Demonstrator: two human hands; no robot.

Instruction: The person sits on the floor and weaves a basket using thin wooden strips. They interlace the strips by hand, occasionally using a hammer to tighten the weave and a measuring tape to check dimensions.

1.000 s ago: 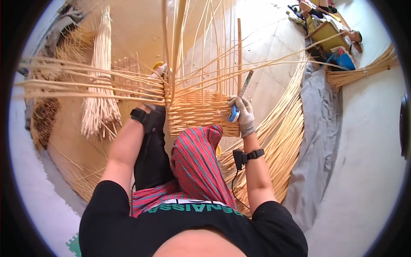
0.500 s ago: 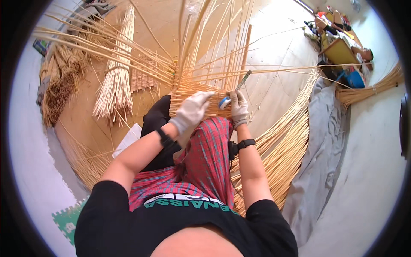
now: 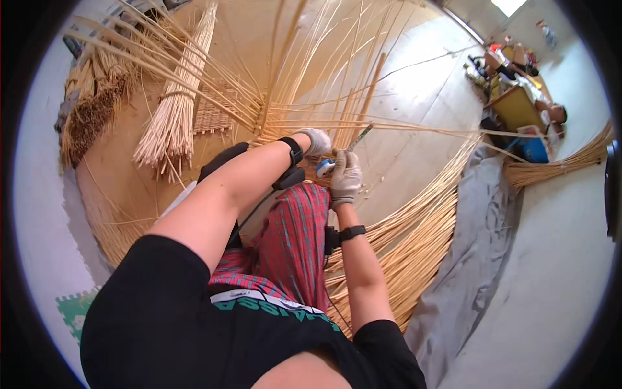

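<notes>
My left hand [image 3: 316, 142], in a pale glove, reaches across the front of a woven willow basket [image 3: 272, 135] bristling with long upright and sideways rods; its fingers curve down out of clear sight beside the tape. My right hand [image 3: 346, 178], also gloved, is closed on a blue-and-white tape measure [image 3: 325, 168] at the basket's right end, with the blade [image 3: 361, 135] sticking up past a thicker wooden stake [image 3: 374, 87]. A red plaid cloth [image 3: 288, 240] covers my knee just below the basket.
Rod bundles lie at left [image 3: 172, 123], right [image 3: 551, 174] and along a grey cloth [image 3: 470, 227] beside me. A woven panel [image 3: 210, 113] rests behind the basket. A yellow cabinet [image 3: 512, 110] with clutter and a blue bin [image 3: 532, 148] stands at upper right.
My left hand has moved from the basket's far left side across its front toward the right hand, which still holds the tape. The view has also shifted.
</notes>
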